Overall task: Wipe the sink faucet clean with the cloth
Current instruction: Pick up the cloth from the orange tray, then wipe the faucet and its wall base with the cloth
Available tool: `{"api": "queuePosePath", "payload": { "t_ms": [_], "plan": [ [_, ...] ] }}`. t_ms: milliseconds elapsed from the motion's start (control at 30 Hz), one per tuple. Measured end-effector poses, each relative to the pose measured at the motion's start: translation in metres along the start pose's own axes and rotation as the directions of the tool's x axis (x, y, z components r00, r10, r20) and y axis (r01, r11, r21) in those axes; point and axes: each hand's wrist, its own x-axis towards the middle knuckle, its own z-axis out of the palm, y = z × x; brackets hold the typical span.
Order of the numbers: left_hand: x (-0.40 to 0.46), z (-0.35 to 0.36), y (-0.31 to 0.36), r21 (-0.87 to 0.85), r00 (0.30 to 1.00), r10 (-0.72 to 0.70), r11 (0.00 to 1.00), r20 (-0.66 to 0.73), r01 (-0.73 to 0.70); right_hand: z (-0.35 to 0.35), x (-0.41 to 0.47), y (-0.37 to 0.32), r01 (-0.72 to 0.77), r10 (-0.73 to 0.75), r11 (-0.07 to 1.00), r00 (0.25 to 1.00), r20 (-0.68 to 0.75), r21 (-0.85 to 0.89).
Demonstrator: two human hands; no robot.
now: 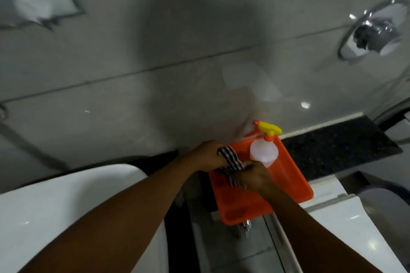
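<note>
A black-and-white striped cloth [230,160] stretches between both hands above an orange tray [295,182]. My left hand [207,154] grips its upper end near the tray's far left corner. My right hand [255,176] grips its lower end over the middle of the tray. A white sink basin [73,206] fills the lower left; no sink faucet shows in this view.
A pale spray bottle [264,152] with a yellow and orange trigger stands in the tray's far end. The tray rests on a dark speckled ledge [341,146] against the tiled wall. A chrome wall fitting [375,31] sits upper right. A white fixture [355,228] lies lower right.
</note>
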Motion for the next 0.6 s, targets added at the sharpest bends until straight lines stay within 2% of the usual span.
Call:
{"api": "queuePosePath", "payload": {
  "t_ms": [100,200,333,400,467,533,600],
  "plan": [
    [-0.062,-0.047,0.001,-0.164,0.985,0.038,0.984,-0.168,-0.066,-0.019,-0.022,-0.063,0.156,-0.148,0.979,0.987,-0.067,0.129],
    [-0.135,-0.092,-0.002,-0.259,0.945,0.045,0.956,-0.325,-0.134,-0.023,-0.059,-0.134,0.300,-0.311,0.932,0.950,0.026,0.205],
    [-0.237,-0.148,-0.023,-0.437,0.893,-0.037,0.881,-0.448,-0.183,0.002,-0.107,-0.232,0.266,-0.341,0.885,0.929,0.141,0.383],
    [-0.282,-0.168,-0.039,-0.418,0.841,-0.057,0.885,-0.537,-0.207,0.023,-0.132,-0.276,0.252,-0.366,0.878,0.901,0.231,0.407],
    [-0.324,-0.187,-0.059,-0.374,0.776,-0.098,0.909,-0.623,-0.185,0.050,-0.153,-0.316,0.339,-0.418,0.894,0.868,0.269,0.295],
    [-0.357,-0.206,-0.080,-0.290,0.694,-0.127,0.949,-0.709,-0.123,0.078,-0.167,-0.352,0.412,-0.469,0.879,0.841,0.271,0.240],
    [-0.383,-0.225,-0.102,-0.238,0.600,-0.161,0.970,-0.784,-0.052,0.106,-0.174,-0.384,0.433,-0.491,0.863,0.840,0.231,0.261]
  ]
}}
